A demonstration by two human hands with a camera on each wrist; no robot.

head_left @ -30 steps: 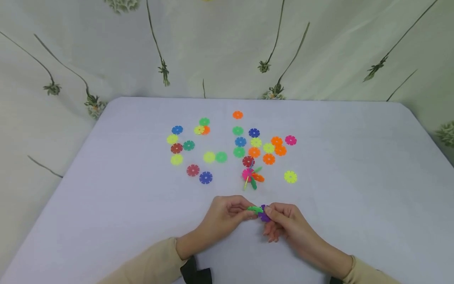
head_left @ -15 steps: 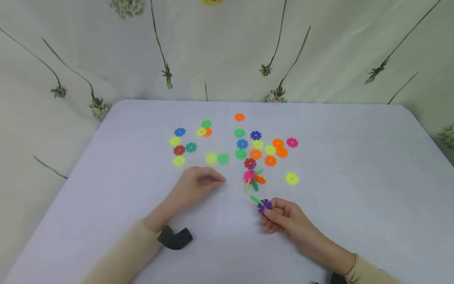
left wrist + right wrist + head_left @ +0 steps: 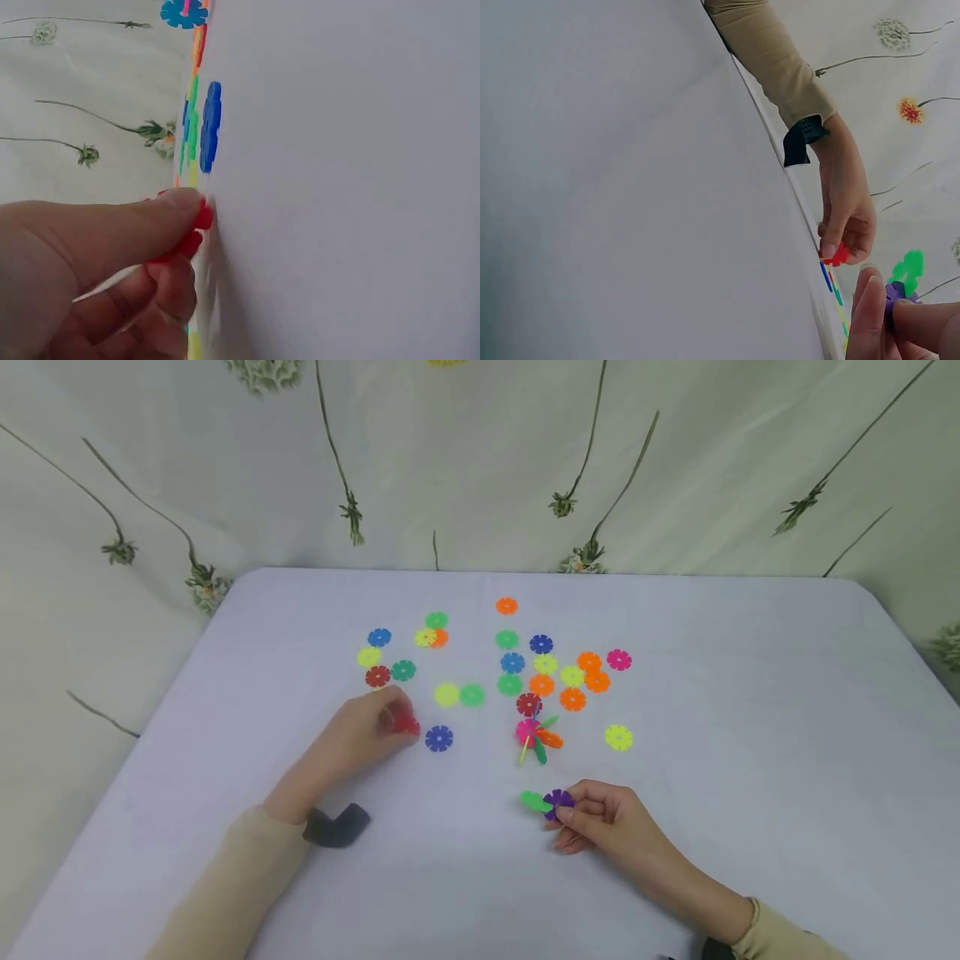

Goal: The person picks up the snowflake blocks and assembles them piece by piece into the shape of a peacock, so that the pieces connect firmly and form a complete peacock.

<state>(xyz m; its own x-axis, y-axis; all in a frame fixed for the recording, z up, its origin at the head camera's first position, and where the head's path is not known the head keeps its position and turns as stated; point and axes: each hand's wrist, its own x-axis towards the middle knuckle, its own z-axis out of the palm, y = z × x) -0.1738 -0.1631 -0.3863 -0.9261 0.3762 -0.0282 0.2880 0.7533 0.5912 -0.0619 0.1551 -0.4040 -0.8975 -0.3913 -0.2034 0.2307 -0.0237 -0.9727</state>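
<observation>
My left hand (image 3: 363,731) pinches a red notched disc (image 3: 407,725) between thumb and fingers at the left of the scattered discs; the left wrist view shows the red disc (image 3: 193,240) partly hidden by the thumb. A dark blue disc (image 3: 438,738) lies just right of that hand. In front of me, my right hand (image 3: 611,818) pinches a purple disc (image 3: 557,804) with a green disc (image 3: 534,802) joined to its edge at an angle. Beyond it stands a small assembly with a pink disc (image 3: 527,732) at its middle and several coloured discs slotted round it.
Several loose flat discs lie across the middle of the white table (image 3: 750,735), among them a yellow disc (image 3: 618,737) at the right and an orange disc (image 3: 507,606) farthest back. A flower-patterned cloth (image 3: 480,460) hangs behind the table's far edge.
My left hand has let go of the green disc, moved left and picked up the red disc. The right hand has kept the joined purple and green discs near the same spot.
</observation>
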